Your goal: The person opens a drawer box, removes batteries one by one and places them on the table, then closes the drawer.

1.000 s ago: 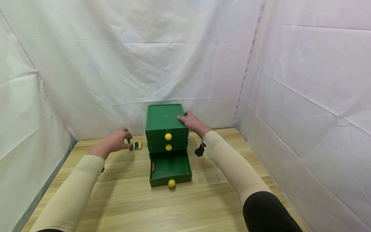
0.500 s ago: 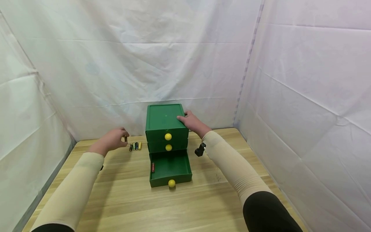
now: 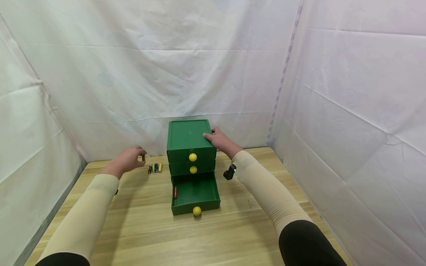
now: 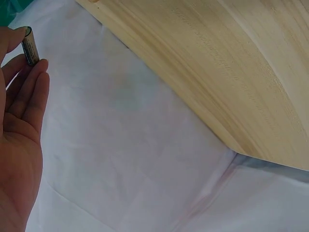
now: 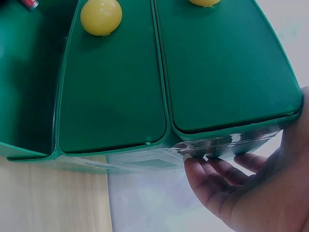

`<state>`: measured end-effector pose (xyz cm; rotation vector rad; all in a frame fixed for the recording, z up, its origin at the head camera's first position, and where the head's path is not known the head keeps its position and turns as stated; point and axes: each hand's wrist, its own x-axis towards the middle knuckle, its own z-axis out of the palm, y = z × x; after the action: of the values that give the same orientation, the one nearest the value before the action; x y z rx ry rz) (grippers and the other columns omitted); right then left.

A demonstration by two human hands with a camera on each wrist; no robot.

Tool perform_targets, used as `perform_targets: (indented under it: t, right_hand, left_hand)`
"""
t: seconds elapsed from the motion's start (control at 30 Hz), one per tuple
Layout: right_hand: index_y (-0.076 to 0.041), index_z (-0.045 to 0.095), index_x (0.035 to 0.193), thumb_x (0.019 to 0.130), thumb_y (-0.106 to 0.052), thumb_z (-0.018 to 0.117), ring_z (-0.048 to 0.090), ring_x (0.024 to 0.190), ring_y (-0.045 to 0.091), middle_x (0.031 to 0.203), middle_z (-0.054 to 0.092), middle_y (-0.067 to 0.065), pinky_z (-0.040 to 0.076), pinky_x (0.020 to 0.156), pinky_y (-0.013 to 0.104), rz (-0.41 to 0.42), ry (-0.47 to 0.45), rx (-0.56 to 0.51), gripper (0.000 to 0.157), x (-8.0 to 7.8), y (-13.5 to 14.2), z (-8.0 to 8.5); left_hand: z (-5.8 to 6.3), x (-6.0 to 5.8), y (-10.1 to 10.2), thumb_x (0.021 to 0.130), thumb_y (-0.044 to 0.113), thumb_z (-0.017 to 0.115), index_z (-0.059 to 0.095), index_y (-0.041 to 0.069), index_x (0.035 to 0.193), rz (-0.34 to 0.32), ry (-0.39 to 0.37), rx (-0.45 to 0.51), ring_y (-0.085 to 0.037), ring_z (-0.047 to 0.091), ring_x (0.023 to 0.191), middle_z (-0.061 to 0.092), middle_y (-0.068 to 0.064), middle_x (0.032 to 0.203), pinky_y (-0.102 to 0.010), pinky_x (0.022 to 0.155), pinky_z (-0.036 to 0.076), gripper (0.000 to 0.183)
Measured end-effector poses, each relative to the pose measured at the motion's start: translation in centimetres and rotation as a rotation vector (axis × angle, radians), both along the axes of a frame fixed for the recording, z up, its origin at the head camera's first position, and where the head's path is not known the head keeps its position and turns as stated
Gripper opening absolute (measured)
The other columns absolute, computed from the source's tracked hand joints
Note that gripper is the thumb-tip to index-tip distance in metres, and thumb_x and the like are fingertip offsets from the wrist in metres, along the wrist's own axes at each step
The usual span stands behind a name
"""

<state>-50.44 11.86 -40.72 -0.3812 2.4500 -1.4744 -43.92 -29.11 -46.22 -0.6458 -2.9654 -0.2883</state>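
Observation:
My left hand (image 3: 128, 161), at the back left of the table, pinches a small dark battery (image 4: 30, 46) between thumb and fingertips, held up off the table. Several batteries (image 3: 155, 168) lie in a row just to its right, the rightmost one yellow. A green drawer cabinet (image 3: 189, 135) with yellow knobs stands at the back middle. Its bottom drawer (image 3: 196, 191) is pulled out, with a red battery (image 3: 175, 192) lying along the left wall. The right hand (image 3: 223, 141) grips the cabinet's upper right edge, thumb on top and fingers against the taped side (image 5: 227, 142).
The wooden table (image 3: 143, 229) reaches back to a white cloth wall (image 3: 149, 81), with another cloth wall (image 3: 359, 122) along the right. Two upper drawers are closed; a yellow knob (image 3: 197, 211) sticks out from the open drawer's front.
My left hand has lifted the battery from beside the row and drawn slightly to the left with it. The right hand and the cabinet have stayed in place.

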Motion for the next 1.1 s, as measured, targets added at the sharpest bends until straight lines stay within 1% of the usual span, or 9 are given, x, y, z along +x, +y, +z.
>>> perform_targets:
  t: [0.2, 0.3, 0.53, 0.8, 0.9, 1.1]
  right_hand:
    - [-0.006, 0.029, 0.146, 0.103, -0.048, 0.054, 0.056, 0.122, 0.033, 0.141, 0.044, 0.021, 0.047, 0.102, 0.05, 0.002, -0.001, -0.003, 0.066, -0.1, 0.0, 0.0]
    - [-0.005, 0.029, 0.146, 0.103, -0.047, 0.054, 0.056, 0.122, 0.033, 0.141, 0.044, 0.021, 0.048, 0.101, 0.051, 0.001, -0.002, -0.006, 0.066, -0.1, 0.0, -0.1]
    - [-0.006, 0.029, 0.147, 0.102, -0.049, 0.055, 0.055, 0.123, 0.032, 0.141, 0.045, 0.02, 0.047, 0.102, 0.049, -0.014, -0.012, 0.003, 0.067, -0.3, 0.0, -0.1]
    - [-0.005, 0.028, 0.148, 0.102, -0.048, 0.054, 0.055, 0.124, 0.033, 0.142, 0.043, 0.021, 0.047, 0.102, 0.051, -0.007, -0.008, 0.001, 0.068, -0.1, 0.1, 0.1]
    - [-0.005, 0.028, 0.148, 0.103, -0.047, 0.054, 0.055, 0.123, 0.033, 0.142, 0.043, 0.021, 0.047, 0.102, 0.05, -0.009, -0.005, -0.008, 0.067, -0.1, 0.1, 0.1]
    - [-0.005, 0.03, 0.144, 0.103, -0.048, 0.054, 0.056, 0.121, 0.032, 0.137, 0.045, 0.02, 0.048, 0.101, 0.049, -0.011, 0.009, -0.003, 0.064, -0.1, 0.0, -0.1]
  left_hand:
    - [-0.1, -0.3, -0.3, 0.09, 0.014, 0.076, 0.068, -0.005, 0.119, 0.028, -0.02, -0.015, -0.042, 0.063, 0.109, 0.065, -0.022, 0.118, -0.056, 0.09, 0.051, 0.036]
    - [0.0, -0.4, -0.5, 0.09, 0.014, 0.076, 0.068, -0.005, 0.12, 0.043, -0.034, -0.024, -0.041, 0.063, 0.109, 0.065, -0.022, 0.12, -0.054, 0.091, 0.052, 0.037]
    - [0.0, -0.7, -0.7, 0.09, 0.01, 0.075, 0.068, -0.007, 0.118, 0.028, -0.024, -0.025, -0.041, 0.063, 0.107, 0.065, -0.023, 0.117, -0.054, 0.089, 0.052, 0.034]
    - [-0.3, -0.8, -0.9, 0.09, 0.014, 0.076, 0.068, -0.005, 0.117, 0.042, -0.031, -0.026, -0.038, 0.065, 0.103, 0.067, -0.02, 0.112, -0.053, 0.087, 0.053, 0.034]
    - [-0.7, -0.8, -0.9, 0.088, 0.013, 0.078, 0.069, -0.005, 0.114, 0.038, -0.019, -0.02, -0.037, 0.065, 0.1, 0.068, -0.02, 0.11, -0.053, 0.087, 0.053, 0.033]
    - [-2.0, -0.7, -0.8, 0.085, 0.007, 0.079, 0.071, -0.006, 0.108, 0.003, -0.004, -0.008, -0.036, 0.065, 0.095, 0.069, -0.019, 0.104, -0.052, 0.086, 0.053, 0.027]
